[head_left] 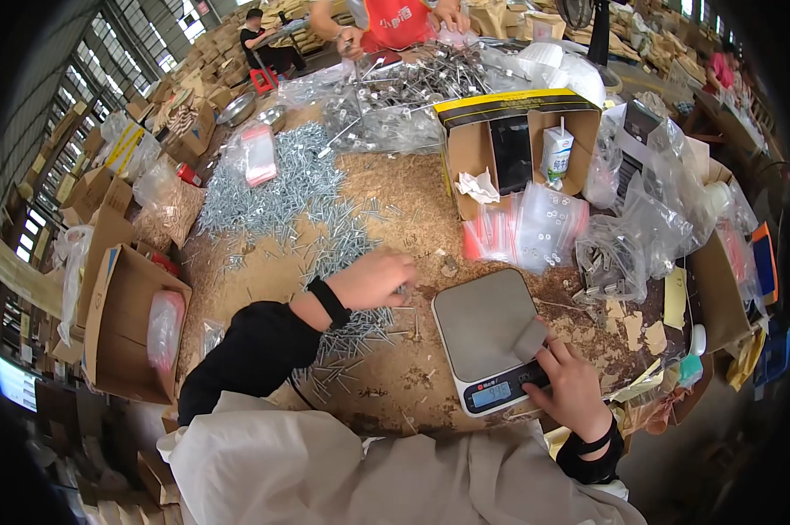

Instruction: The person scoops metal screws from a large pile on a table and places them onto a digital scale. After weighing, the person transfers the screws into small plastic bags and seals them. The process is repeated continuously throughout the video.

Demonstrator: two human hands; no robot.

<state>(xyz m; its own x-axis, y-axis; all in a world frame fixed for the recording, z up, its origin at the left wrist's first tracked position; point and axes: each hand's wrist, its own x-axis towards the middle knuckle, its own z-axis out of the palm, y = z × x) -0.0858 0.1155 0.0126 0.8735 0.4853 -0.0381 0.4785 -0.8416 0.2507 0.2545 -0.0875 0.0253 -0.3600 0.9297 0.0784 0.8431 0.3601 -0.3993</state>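
Note:
My left hand (373, 278) is closed over the near end of a pile of silvery screws (272, 188), with a few screws showing between thumb and fingers. To its right is a digital scale (482, 319) with a grey metal plate and a lit display at its front. My right hand (570, 385) grips a small grey flat-sided piece (530, 339) over the scale's near right corner. The thumb of that hand lies by the scale's buttons. What the grey piece is, I cannot make out.
Beyond the scale are clear plastic bags with washers (548, 227) and an open cardboard box (579, 157) holding a drink carton (556, 153). A carton (136, 328) stands at left. Across the table, a person in a red apron (395, 22) works by a heap of metal parts (421, 87).

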